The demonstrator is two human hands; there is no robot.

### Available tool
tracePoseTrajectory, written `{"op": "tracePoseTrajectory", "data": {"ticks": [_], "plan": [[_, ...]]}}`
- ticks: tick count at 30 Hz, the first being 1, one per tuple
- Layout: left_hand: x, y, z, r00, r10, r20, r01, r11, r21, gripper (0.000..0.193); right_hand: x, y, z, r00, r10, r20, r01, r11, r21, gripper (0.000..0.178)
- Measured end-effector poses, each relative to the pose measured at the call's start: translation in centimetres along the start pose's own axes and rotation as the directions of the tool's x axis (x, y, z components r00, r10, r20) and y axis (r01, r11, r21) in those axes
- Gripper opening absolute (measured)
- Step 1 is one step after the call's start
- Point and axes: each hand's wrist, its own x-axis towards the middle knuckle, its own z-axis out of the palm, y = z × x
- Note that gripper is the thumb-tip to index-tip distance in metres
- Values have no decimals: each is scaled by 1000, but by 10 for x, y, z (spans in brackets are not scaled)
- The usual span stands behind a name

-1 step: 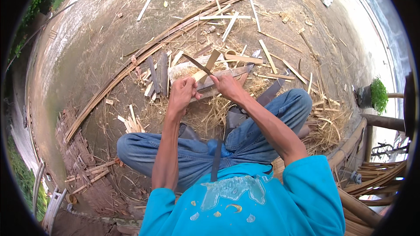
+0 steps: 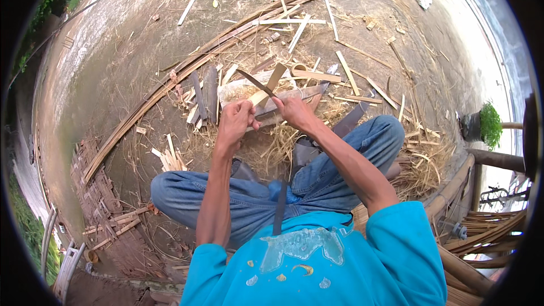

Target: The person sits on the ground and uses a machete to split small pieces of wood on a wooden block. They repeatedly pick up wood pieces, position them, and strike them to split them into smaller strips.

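Strip (image 2: 276, 76): slanted up-right from left hand (image 2: 237, 120), the nearer, fingers pinching it
Knife (image 2: 253, 81): crossed it, up-left from right hand (image 2: 293, 110), fingers wrapped round

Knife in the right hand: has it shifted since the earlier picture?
No, not visibly: the knife in the right hand crosses the pale strip just as before, judged against the dark slats to its left.

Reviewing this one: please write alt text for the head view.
A seated person grips a pale flat strip in the left hand and a dark, curved blade crossing it in the right hand. Loose strips, fibrous shavings and long split lengths litter the ground.
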Motion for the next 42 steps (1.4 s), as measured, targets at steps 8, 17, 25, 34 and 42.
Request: {"op": "tracePoseTrajectory", "data": {"ticks": [8,17,25,34,42], "plan": [[-11,-10,-29,1000,-18,-1,18,999,-48,36,19,26,55,999,-13,-50,12,1000,-25,66],[54,-9,14,721,690,-72,-563,642,521,68,21,7,46,1000,22,13,-22,1000,-2,58],[94,-6,33,900,434,39,-376,729,571,35,15,9,58,995,60,-80,-56,997,57,54],[104,-5,52,906,422,-4,-348,751,562,39,11,13,53,993,34,-110,-42,997,-69,49],[98,-22,23,917,396,-50,-320,803,503,25,16,28,68,989,-75,-127,55,987,-152,41]]}}
